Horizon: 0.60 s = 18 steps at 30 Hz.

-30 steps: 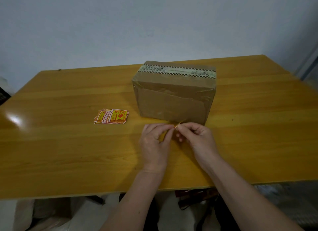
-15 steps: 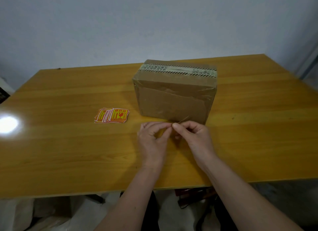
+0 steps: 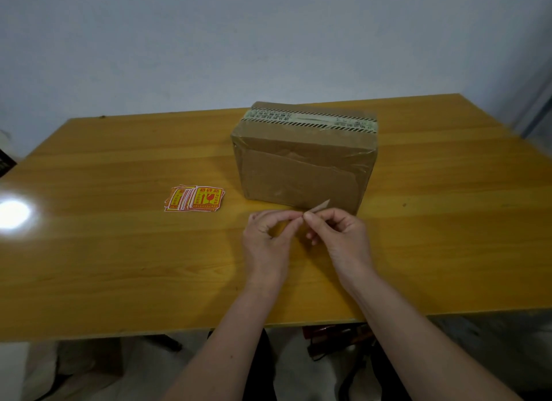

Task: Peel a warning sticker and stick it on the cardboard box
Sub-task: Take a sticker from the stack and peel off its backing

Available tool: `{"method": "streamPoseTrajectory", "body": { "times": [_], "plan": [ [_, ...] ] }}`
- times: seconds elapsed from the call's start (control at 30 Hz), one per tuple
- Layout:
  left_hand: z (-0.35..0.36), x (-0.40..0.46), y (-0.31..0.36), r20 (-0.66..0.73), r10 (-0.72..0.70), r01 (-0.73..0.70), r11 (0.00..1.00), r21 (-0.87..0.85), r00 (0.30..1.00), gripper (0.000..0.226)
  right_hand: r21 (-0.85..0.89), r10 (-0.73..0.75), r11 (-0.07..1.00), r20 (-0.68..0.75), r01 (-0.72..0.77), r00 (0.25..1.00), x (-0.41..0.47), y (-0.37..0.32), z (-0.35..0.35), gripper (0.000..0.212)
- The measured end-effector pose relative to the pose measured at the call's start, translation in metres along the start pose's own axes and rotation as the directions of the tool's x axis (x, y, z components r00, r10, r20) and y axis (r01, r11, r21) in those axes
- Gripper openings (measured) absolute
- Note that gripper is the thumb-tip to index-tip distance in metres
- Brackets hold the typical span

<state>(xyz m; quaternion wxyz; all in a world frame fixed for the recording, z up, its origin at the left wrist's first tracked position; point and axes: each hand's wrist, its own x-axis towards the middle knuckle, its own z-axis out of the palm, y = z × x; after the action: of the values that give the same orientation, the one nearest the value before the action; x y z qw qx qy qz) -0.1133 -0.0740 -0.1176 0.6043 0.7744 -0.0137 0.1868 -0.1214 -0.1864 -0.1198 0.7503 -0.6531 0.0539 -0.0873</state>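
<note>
A brown cardboard box [image 3: 304, 167] sealed with striped tape stands in the middle of the wooden table [image 3: 119, 251]. Just in front of its near face, my left hand [image 3: 265, 242] and my right hand [image 3: 337, 239] meet fingertip to fingertip, both pinching one warning sticker [image 3: 318, 206]. I see the sticker edge-on; only a thin pale corner pokes up above my right thumb. The rest of it is hidden between my fingers. A small fanned stack of red and yellow warning stickers [image 3: 194, 199] lies on the table to the left of the box.
A bright light glare [image 3: 13, 214] sits on the table's left side. The table's near edge runs just below my wrists, with dark objects on the floor beneath it. A plain grey wall stands behind the table.
Both hands have stayed in front of the box, shifting slightly. The sticker's pale corner now sticks out farther above my right fingers than a second ago.
</note>
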Motion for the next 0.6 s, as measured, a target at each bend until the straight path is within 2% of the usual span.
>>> {"method": "streamPoseTrajectory", "body": {
  "times": [0.13, 0.33, 0.6],
  "plan": [
    [0.0000, 0.0010, -0.0010, -0.001, 0.009, -0.009, 1.000, 0.022, 1.000, 0.013, 0.026, -0.004, 1.000, -0.010, 0.004, 1.000, 0.0002, -0.0007, -0.0011, 0.016],
    [0.0009, 0.0013, -0.0045, -0.004, 0.009, -0.009, 1.000, 0.009, 1.000, 0.010, -0.028, -0.014, 1.000, -0.008, 0.014, 1.000, -0.0001, 0.0004, 0.0000, 0.012],
    [0.0009, 0.0008, -0.0028, 0.006, 0.018, -0.018, 1.000, -0.005, 1.000, 0.019, -0.057, -0.041, 0.998, -0.019, 0.040, 0.999, 0.0000, 0.0029, 0.0009, 0.017]
  ]
}}
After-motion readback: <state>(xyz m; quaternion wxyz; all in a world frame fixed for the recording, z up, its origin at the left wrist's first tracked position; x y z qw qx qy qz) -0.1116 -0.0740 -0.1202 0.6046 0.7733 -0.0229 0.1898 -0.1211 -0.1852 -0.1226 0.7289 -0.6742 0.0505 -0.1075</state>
